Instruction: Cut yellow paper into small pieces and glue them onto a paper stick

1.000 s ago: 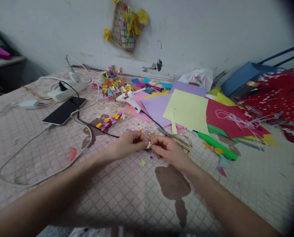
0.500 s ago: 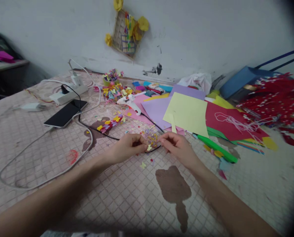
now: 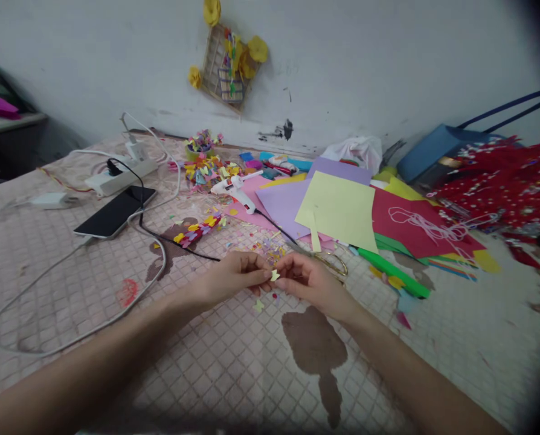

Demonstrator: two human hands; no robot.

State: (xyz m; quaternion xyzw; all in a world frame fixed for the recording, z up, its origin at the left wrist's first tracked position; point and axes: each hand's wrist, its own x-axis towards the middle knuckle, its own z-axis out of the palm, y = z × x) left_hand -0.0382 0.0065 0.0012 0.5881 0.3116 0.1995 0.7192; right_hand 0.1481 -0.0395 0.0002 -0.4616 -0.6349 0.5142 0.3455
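Observation:
Between the fingertips of my left hand (image 3: pixel 245 273) is a small pale-yellow paper butterfly (image 3: pixel 275 275). My right hand (image 3: pixel 307 281) has come up against it from the other side, thumb and fingers curled at the paper's edge; both hands seem to pinch it. Another pale butterfly (image 3: pixel 258 306) lies on the table just below my hands. Beyond my fingers are tiny paper scraps (image 3: pixel 267 246). Gold-handled scissors (image 3: pixel 333 263) lie beside my right hand, partly covered by it. A white glue gun (image 3: pixel 236 191) rests farther back, its black cord running behind my hands.
A phone (image 3: pixel 116 211), a power strip (image 3: pixel 121 175) and looping cables lie at left. Coloured paper sheets (image 3: pixel 340 205) spread at right with white string (image 3: pixel 437 222). A strip with paper butterflies (image 3: pixel 197 231) and a butterfly pile (image 3: pixel 211 170) sit behind. Red tinsel-like material (image 3: pixel 501 178) is far right.
My right hand has moved left to meet my left hand at the paper butterfly. The gold scissor handles now show beside it. The view has shifted slightly.

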